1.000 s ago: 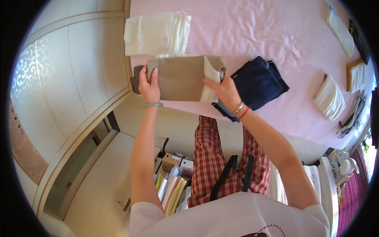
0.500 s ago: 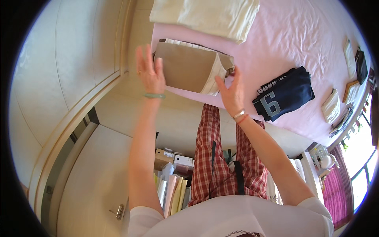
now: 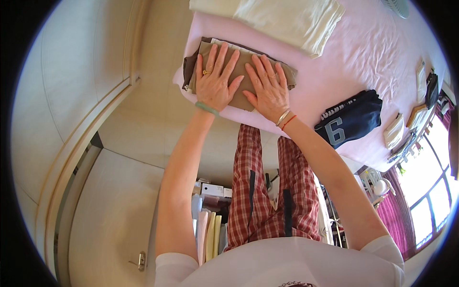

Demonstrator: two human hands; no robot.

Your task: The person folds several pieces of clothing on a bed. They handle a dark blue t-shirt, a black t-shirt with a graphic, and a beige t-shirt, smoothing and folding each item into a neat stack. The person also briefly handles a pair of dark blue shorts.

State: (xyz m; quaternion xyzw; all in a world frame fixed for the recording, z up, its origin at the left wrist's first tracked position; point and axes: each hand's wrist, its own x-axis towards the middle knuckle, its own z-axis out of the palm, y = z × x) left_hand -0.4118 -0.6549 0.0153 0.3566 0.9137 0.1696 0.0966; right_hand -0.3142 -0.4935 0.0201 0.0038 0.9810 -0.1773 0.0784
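Note:
A folded brown garment (image 3: 237,101) lies near the bed's edge, with darker brown cloth and a white strip showing along its far side. My left hand (image 3: 216,81) rests flat on its left half, fingers spread; it wears a ring, and a green bangle circles the wrist. On the right half my right hand (image 3: 270,91) presses palm down with fingers stretched out. A silver bracelet and a red cord are on that wrist. Both hands touch the cloth without gripping it. Whatever layers lie under the palms are hidden.
The pink bed sheet (image 3: 306,107) spreads under everything. Beyond the garment lies folded cream cloth (image 3: 287,24). To the right sits a folded navy garment (image 3: 351,119) with a large grey print. Smaller folded items (image 3: 395,131) line the far right side. A pale door (image 3: 114,205) stands lower left.
The garment's raised brown flap has come down flat. Both hands have moved from its two sides onto the top and now lie on it.

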